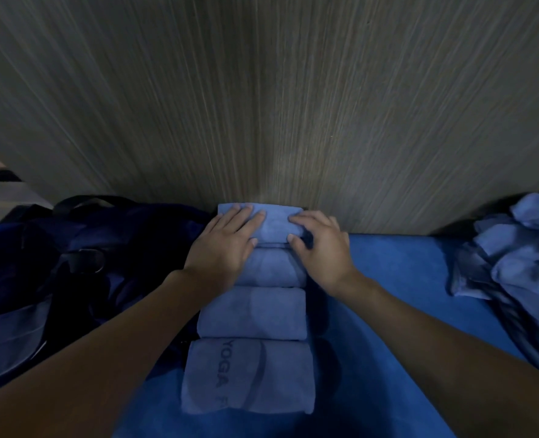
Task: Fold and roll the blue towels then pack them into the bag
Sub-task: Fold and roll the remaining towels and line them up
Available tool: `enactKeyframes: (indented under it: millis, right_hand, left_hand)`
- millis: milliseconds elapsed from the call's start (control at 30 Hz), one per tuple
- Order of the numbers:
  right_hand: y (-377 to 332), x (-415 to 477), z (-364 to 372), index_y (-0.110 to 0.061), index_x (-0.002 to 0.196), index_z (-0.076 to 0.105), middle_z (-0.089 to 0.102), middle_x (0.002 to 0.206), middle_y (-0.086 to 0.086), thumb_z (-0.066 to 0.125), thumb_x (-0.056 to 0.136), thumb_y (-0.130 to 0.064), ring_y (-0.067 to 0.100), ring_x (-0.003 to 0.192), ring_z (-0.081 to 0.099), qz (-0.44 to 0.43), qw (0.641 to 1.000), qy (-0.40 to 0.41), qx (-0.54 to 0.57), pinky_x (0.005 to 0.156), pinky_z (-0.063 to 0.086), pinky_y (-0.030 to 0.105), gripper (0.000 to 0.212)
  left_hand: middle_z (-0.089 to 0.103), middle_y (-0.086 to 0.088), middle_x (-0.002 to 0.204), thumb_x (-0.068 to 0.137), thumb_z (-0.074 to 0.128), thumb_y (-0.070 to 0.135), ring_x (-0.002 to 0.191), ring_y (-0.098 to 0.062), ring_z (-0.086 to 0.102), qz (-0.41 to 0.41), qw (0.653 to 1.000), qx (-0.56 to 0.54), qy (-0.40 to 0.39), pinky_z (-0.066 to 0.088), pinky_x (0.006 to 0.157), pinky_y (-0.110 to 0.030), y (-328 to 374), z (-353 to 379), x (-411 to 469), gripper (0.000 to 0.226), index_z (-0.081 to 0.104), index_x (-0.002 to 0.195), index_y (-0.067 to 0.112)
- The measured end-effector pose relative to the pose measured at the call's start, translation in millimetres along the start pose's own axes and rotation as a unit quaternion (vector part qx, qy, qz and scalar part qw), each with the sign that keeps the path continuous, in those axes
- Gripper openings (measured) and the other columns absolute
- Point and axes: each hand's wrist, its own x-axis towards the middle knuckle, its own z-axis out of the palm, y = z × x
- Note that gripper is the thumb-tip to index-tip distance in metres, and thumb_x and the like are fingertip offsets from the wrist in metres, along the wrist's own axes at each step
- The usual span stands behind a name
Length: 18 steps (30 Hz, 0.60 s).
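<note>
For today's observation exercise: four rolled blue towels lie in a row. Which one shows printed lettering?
The roll nearest the person, at the row's near end, shows the word YOGA. The other three rolls show plain cloth.

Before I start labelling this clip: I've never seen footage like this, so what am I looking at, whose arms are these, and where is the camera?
There is no machine here: a person works with bare hands, and the one picture comes from a camera worn on the head, looking forward and down. A row of rolled blue towels lies on a blue surface, running toward a wood-grain panel. The nearest roll is printed YOGA. The left hand lies flat on the farthest roll, and the right hand curls round that roll's right end. A dark bag sits to the left; a loose pile of towels lies to the right.
</note>
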Motion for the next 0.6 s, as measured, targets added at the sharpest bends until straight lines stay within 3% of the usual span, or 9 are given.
enactKeyframes:
  millis: [200,367,500,600]
  right_hand:
    - [-0.3,1.7,-2.7,-0.031,0.129,0.059,0.048,0.134,-0.020,0.057,0.094,-0.033,0.009,0.121,0.039,0.012,0.998,-0.044,-0.044,0.097,0.025,0.033,0.035]
    - [-8.8,2.9,-9.4,-0.031,0.132,0.057,0.046,0.138,-0.018,0.057,0.094,-0.034,0.013,0.124,0.039,0.034,0.996,-0.068,-0.038,0.104,0.027,0.039,0.038]
    - [-19.8,6.7,-27.7,-0.027,0.135,0.054,0.052,0.136,-0.011,0.060,0.091,-0.028,0.017,0.124,0.041,0.031,0.998,-0.053,-0.013,0.105,0.032,0.039,0.044]
    - [-23.3,3.3,-44.6,-0.022,0.137,0.051,0.053,0.137,-0.006,0.061,0.088,-0.022,0.021,0.125,0.042,0.038,0.998,-0.040,-0.015,0.107,0.033,0.042,0.051]
  left_hand:
    - [0.029,-0.005,0.158,0.102,0.037,0.031,0.148,-0.022,0.022,-0.013,0.999,-0.003,-0.031,0.019,0.119,-0.038,-3.2,3.3,1.9,0.051,0.030,0.152,0.021]
    - [0.023,-0.003,0.160,0.090,0.006,0.049,0.149,-0.019,0.017,-0.023,0.997,0.003,-0.072,0.016,0.120,-0.038,1.5,-7.1,5.7,0.070,0.023,0.154,0.023]
    - [0.034,-0.005,0.156,0.090,0.012,0.049,0.144,-0.023,0.028,-0.027,0.998,0.000,-0.059,0.023,0.117,-0.040,10.5,-26.5,9.7,0.071,0.030,0.152,0.020]
    - [0.027,-0.006,0.159,0.102,0.031,0.036,0.147,-0.025,0.021,-0.047,0.997,0.023,-0.051,0.017,0.117,-0.040,22.9,-36.3,11.3,0.053,0.026,0.153,0.022]
